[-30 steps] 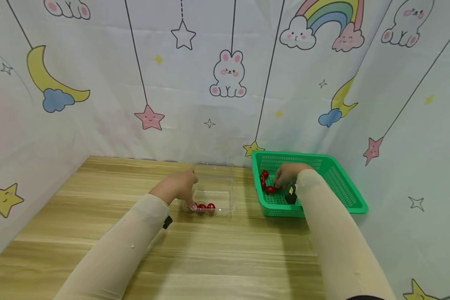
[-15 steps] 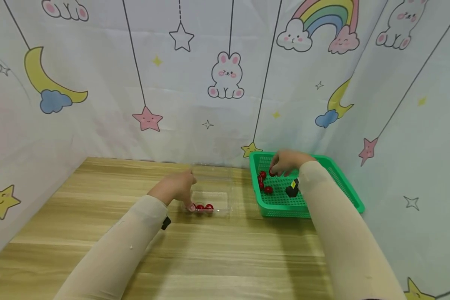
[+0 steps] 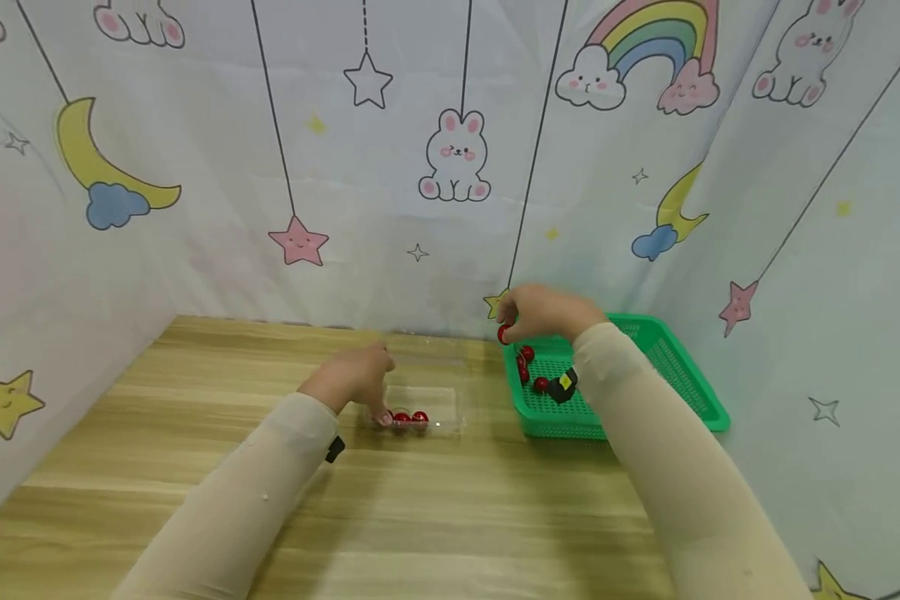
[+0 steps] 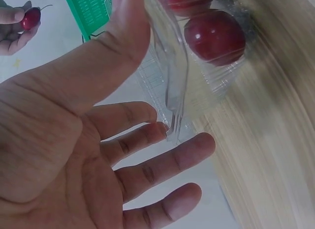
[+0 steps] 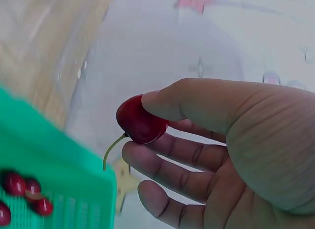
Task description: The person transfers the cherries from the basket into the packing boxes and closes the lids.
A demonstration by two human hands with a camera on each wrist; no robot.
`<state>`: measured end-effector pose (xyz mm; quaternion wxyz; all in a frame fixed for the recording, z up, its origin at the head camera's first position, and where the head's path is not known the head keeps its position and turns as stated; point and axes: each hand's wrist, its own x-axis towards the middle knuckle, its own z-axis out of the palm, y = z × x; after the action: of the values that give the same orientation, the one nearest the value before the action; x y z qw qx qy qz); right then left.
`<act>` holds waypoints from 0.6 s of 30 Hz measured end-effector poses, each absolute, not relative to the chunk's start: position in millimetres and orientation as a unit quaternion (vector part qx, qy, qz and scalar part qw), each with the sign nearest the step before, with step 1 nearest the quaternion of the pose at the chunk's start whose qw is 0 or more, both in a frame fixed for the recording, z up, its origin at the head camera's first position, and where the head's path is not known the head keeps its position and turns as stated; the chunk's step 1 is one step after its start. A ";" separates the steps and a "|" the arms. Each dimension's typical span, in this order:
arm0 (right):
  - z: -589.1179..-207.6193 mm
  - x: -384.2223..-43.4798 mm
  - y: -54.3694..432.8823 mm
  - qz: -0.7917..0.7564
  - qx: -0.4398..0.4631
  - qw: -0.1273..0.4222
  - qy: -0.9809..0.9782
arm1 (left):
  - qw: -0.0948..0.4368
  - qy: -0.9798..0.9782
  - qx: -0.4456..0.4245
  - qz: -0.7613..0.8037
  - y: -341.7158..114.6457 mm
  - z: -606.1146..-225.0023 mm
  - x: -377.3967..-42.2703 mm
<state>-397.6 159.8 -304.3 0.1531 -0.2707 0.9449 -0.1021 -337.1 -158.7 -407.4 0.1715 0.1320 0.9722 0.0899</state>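
Note:
My right hand pinches a red cherry between thumb and fingers, its green stem hanging free. It is raised over the left rim of the green basket. Several cherries lie in that basket's left part. My left hand is at the left side of a clear plastic box. Its thumb lies along the box wall, while the other fingers stretch out loosely by the edge. Inside the box, cherries sit along the near side, partly hidden by the thumb in the head view.
The box's clear lid stands open at the back. Box and basket are on a wood-grain table, with a gap between them. A printed cloth hangs behind the table and along its sides.
My right hand has lifted a cherry out of the green basket and carried it up and left over the rim. The left hand has stayed at the plastic box.

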 end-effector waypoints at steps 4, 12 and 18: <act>-313.6 -385.9 135.0 -0.090 -0.298 0.161 0.937 | 0.182 0.970 0.128 0.096 -157.6 -411.4 -337.7; -354.0 -384.3 98.8 -0.088 -0.344 0.190 0.915 | 0.173 0.972 0.130 0.093 -159.2 -410.9 -341.6; -380.0 -381.2 82.3 -0.079 -0.350 0.206 0.910 | 0.176 0.971 0.131 0.092 -159.1 -412.3 -342.8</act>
<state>-381.2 82.3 -380.0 0.2058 -0.3503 0.9103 -0.0795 -342.8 -159.1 -412.3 0.1761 0.1315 0.9712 0.0925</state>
